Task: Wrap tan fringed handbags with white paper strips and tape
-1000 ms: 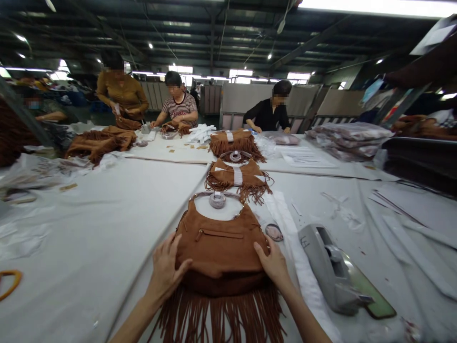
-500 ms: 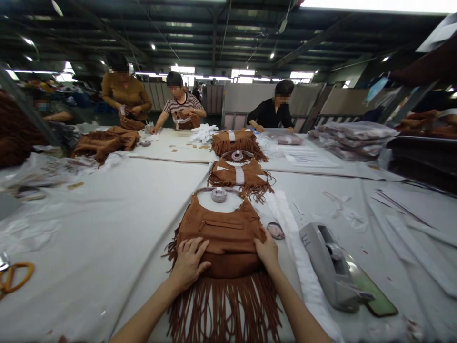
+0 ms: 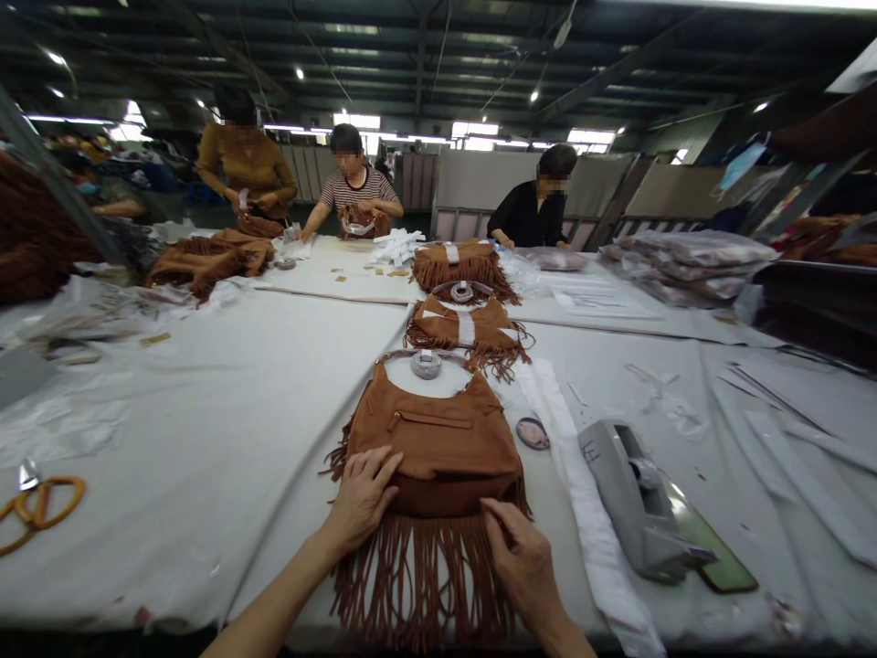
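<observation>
A brown fringed handbag (image 3: 438, 443) lies flat in front of me, its zip pocket facing up and its long fringe (image 3: 417, 576) hanging toward the table's near edge. My left hand (image 3: 363, 503) rests on the bag's lower left part, fingers stretched out over the leather. At the lower right edge, my right hand (image 3: 521, 557) has its fingers drawn together in a pinch at the top of the fringe; the strands between them are partly hidden. A wrapped strap coil (image 3: 426, 365) sits by the bag's handle.
Two more fringed bags with white bands, a nearer bag (image 3: 466, 326) and a farther bag (image 3: 456, 260), lie beyond. Right of me are a tape dispenser (image 3: 634, 503), a tape roll (image 3: 533, 433) and a white strip (image 3: 575, 475). Orange-handled scissors (image 3: 45, 503) lie left. Several people work across the table.
My right hand has moved down from the bag's right side to its lower edge and closed its fingers at the fringe. My left hand stays on the bag.
</observation>
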Motion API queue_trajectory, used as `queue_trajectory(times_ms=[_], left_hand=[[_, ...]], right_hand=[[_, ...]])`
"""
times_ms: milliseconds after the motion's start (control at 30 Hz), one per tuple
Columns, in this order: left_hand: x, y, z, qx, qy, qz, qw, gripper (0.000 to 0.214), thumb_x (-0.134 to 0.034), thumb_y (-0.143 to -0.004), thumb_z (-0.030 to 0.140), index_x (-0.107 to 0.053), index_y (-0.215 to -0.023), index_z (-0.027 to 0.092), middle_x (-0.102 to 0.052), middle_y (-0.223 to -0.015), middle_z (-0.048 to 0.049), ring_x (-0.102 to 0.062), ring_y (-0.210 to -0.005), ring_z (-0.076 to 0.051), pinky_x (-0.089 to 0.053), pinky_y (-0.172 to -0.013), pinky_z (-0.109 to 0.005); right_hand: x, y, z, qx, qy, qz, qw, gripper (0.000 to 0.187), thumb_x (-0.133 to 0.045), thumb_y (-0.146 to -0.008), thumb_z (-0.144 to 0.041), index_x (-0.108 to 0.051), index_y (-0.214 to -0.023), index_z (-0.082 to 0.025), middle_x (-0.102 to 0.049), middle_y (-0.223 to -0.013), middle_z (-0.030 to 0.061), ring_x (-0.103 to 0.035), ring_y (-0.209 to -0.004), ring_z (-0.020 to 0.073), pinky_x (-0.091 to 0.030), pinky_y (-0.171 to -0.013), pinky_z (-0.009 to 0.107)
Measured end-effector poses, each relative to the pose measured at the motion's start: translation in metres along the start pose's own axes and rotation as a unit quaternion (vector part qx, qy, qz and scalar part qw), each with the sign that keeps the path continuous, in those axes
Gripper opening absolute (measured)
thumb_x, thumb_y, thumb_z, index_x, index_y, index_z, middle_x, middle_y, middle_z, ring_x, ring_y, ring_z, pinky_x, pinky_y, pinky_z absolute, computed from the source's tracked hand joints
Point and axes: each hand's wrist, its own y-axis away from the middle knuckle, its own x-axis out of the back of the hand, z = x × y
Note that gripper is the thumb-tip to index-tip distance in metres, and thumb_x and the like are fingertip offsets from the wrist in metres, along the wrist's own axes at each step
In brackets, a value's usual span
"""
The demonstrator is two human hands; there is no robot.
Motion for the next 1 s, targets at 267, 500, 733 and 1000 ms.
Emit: queue_trajectory(times_ms=[267,500,733,1000], left_hand=[[0.006,0.003,0.001,0.014,0.038,-0.004,0.999,0.052,-0.045,-0.092,0.023,-0.034,-0.142,0.028,-0.044,-0.137,-0.0069,-0.040,-0.119,-0.027,-0.035,-0.102,-0.047],[0.014,0.016,0.008,0.056,0.131,0.064,0.988,0.045,-0.037,-0.095,0.023,-0.035,-0.139,0.026,-0.039,-0.139,-0.0088,-0.034,-0.128,-0.027,-0.032,-0.108,-0.050],[-0.002,0.054,0.035,0.025,0.175,0.065,0.982,0.035,-0.039,-0.094,0.019,-0.050,-0.127,0.026,-0.056,-0.111,-0.0097,-0.050,-0.105,-0.025,-0.047,-0.092,-0.045],[-0.015,0.044,0.056,-0.002,0.227,0.012,0.974,0.030,-0.038,-0.094,0.019,-0.056,-0.117,0.023,-0.058,-0.094,-0.0097,-0.053,-0.090,-0.023,-0.051,-0.079,-0.040]], right_hand=[[-0.016,0.026,-0.002,0.063,-0.001,-0.173,0.983,0.032,-0.036,-0.092,-0.016,-0.059,-0.114,-0.021,-0.065,-0.099,0.0069,-0.062,-0.092,0.0179,-0.052,-0.082,0.032],[-0.020,0.013,-0.006,0.171,0.193,-0.279,0.925,0.055,-0.041,-0.078,-0.001,-0.051,-0.127,-0.025,-0.060,-0.101,0.0078,-0.056,-0.085,0.0182,-0.048,-0.074,0.029],[-0.020,0.002,-0.016,0.204,0.304,-0.316,0.875,0.057,-0.049,-0.077,-0.002,-0.048,-0.128,-0.029,-0.058,-0.099,0.0065,-0.054,-0.083,0.0196,-0.043,-0.068,0.028],[-0.019,0.000,-0.014,0.213,0.303,-0.334,0.867,0.049,-0.050,-0.084,-0.007,-0.045,-0.128,-0.029,-0.056,-0.099,0.0046,-0.054,-0.084,0.0192,-0.042,-0.068,0.029]])
